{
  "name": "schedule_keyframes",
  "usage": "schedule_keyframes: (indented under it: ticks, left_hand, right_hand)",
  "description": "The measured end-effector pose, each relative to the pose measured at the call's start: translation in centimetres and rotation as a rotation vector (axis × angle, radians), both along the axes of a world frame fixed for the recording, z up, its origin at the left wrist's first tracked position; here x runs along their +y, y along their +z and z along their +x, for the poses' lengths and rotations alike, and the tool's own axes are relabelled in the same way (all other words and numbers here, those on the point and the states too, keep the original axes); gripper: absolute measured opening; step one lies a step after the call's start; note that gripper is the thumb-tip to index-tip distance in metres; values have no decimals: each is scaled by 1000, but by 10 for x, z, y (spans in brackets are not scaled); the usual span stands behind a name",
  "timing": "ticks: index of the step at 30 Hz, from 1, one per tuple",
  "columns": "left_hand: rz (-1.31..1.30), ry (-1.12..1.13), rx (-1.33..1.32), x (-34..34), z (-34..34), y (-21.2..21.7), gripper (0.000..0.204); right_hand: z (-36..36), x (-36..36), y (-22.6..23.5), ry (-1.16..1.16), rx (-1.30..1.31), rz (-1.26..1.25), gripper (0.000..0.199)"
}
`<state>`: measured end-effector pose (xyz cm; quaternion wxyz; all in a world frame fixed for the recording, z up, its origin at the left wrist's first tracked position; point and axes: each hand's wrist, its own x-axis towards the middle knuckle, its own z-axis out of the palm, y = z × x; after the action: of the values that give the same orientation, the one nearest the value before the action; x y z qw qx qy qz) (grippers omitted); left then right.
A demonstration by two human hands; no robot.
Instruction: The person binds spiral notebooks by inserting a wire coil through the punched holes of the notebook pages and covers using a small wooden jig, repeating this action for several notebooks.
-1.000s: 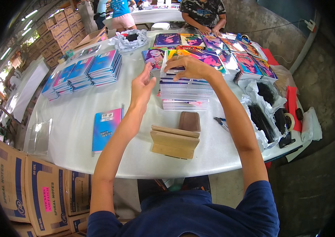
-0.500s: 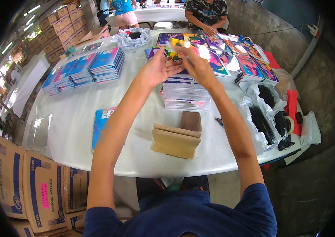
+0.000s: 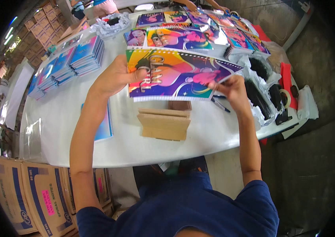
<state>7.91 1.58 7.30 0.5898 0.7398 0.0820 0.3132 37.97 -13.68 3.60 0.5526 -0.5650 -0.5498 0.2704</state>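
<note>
Between my hands hangs an unbound notebook with a purple, orange and green illustrated cover and a row of punched holes along its far edge. My left hand grips its left end, thumb on top of the cover. At the right near corner, my right hand pinches it. Below it on the table stands a folded cardboard block, with a small brown block partly hidden behind. A similar stack of punched notebooks lies just beyond.
Stacked blue notebooks stand at the left; a single blue notebook lies behind my left forearm. Black coils in plastic wrapping and a pen lie at right. Cartons stand below the table's left edge. A co-worker's hands show at the far side.
My hands have come back from the far stack, moving nearer and apart, with a punched notebook now held between them. The view has tilted down, dropping the co-worker's upper body out of sight.
</note>
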Motion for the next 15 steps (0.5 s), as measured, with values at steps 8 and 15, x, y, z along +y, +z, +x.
schedule_keyframes:
  ticks: [8, 15]
  left_hand:
    - [-21, -231, 203, -29, -6, -23, 37]
    - [-87, -185, 165, -41, -14, -25, 40]
  right_hand:
    - [-46, -59, -71, -79, -48, 212, 14]
    - [-50, -59, -68, -57, -98, 212, 14]
